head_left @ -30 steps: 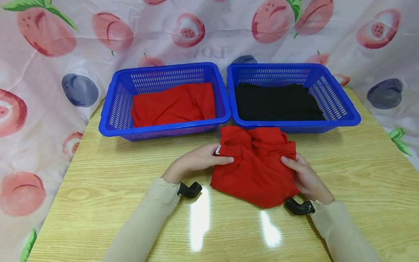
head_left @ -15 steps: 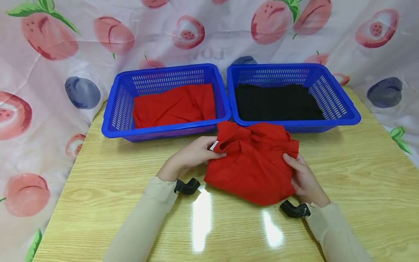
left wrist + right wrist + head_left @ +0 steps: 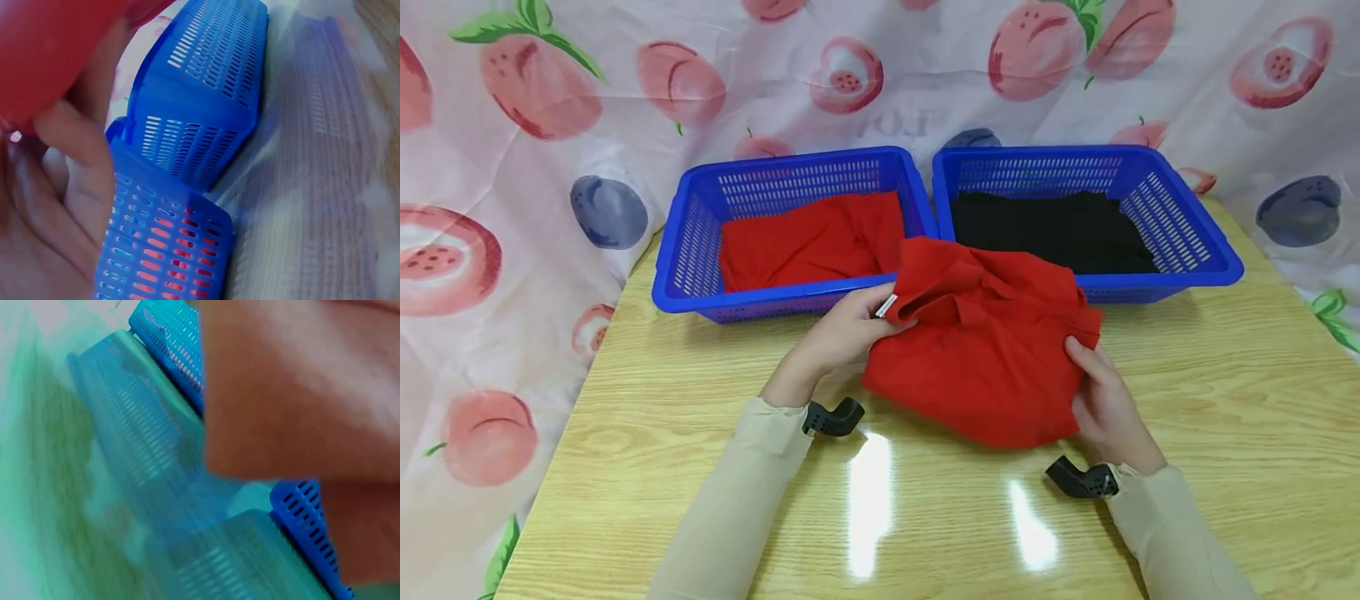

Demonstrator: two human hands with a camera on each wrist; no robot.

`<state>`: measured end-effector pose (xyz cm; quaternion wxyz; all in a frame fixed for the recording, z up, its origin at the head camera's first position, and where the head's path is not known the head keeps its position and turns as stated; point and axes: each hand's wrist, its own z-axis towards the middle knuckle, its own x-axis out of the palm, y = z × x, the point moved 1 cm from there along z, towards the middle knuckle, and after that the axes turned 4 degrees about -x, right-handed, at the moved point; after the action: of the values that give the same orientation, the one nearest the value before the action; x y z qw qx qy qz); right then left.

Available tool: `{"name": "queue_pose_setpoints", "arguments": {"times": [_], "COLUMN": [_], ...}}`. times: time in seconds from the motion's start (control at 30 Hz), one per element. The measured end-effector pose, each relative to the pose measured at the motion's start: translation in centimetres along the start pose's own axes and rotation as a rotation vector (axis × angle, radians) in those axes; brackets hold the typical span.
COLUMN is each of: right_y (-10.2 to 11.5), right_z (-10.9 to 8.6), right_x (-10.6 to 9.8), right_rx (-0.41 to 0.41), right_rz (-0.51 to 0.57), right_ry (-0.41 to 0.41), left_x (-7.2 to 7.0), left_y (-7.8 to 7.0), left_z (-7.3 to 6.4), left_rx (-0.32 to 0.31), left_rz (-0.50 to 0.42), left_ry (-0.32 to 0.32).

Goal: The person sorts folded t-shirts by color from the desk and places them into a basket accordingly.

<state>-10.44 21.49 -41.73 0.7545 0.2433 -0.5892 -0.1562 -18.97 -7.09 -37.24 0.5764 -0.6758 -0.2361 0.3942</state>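
Note:
Both hands hold a folded red garment (image 3: 985, 358) up over the table, in front of the two baskets, its far edge overlapping the right basket's rim in the head view. My left hand (image 3: 842, 333) pinches its left edge, thumb on top beside a small white tag (image 3: 886, 306). Gripping the right edge, my right hand (image 3: 1108, 408) has its thumb on top and the other fingers hidden underneath. The left wrist view shows the left fingers (image 3: 72, 137) bent at the red cloth (image 3: 50, 50). Cloth (image 3: 287, 394) fills the upper right of the right wrist view.
A blue plastic basket (image 3: 790, 294) at the back left contains red clothing (image 3: 805, 242). Beside it another blue basket (image 3: 1195, 277) contains black clothing (image 3: 1052, 229). Both stand on a wooden table (image 3: 647, 467) before a fruit-print cloth (image 3: 887, 50).
Both hands have lifted the red garment and moved it away from me, toward the baskets. Its far edge now overlaps the right basket's front rim in the head view.

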Motion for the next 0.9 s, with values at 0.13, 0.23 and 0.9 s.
{"name": "queue_pose_setpoints", "arguments": {"times": [0.13, 0.23, 0.9], "right_y": [-0.3, -0.6, -2.2], "right_z": [0.5, 0.9, 5.6], "right_x": [0.6, 1.0, 4.5], "right_rx": [-0.018, -0.028, 0.212], "right_rz": [0.042, 0.086, -0.325], "right_ry": [-0.013, -0.018, 0.028], "left_x": [-0.5, -0.8, -4.1], "left_y": [-0.2, -1.1, -2.3], "left_z": [-0.2, -0.7, -2.3], "left_rx": [0.011, 0.015, 0.207], "left_rz": [-0.079, -0.108, -0.213], "left_ry": [-0.095, -0.168, -0.567]}}
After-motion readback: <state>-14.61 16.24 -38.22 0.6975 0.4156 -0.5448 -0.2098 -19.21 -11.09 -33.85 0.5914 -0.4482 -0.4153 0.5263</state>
